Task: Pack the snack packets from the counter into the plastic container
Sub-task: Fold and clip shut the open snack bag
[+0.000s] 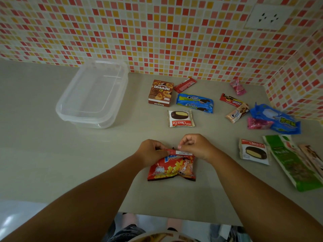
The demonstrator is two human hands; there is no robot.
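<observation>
Nearest the camera, both hands pinch the top edge of a red chip bag [172,169] that lies on the counter [52,154]. The left hand [150,151] grips the bag's upper left corner, and the right hand [194,147] grips the upper right, thumb and fingers closed on the folded seam.

To the right of the hands lies a white Choco Pie packet [254,151], and just beside it a long green packet [295,165] runs toward the counter's right edge, with a thin brown stick packet [312,158] against its far side.

Beyond the hands sits a second Choco Pie [180,118], turned the other way. Farther right, a blue bag [277,119] overlaps a pink wrapper [257,123], and a beige cookie packet [236,113] rests near a red bar [230,100].

Farther back, a blue cream-cookie packet [194,103] lies just beside a brown box [160,93], with a red sachet [185,84] behind them and a small pink pouch [237,86] near the tiled wall [157,32].

The clear plastic container [92,95] stands at the back left, well apart from the snacks, with no packets in it; it appears to rest on or in a second clear piece. A white socket [268,17] is set in the wall at upper right.
</observation>
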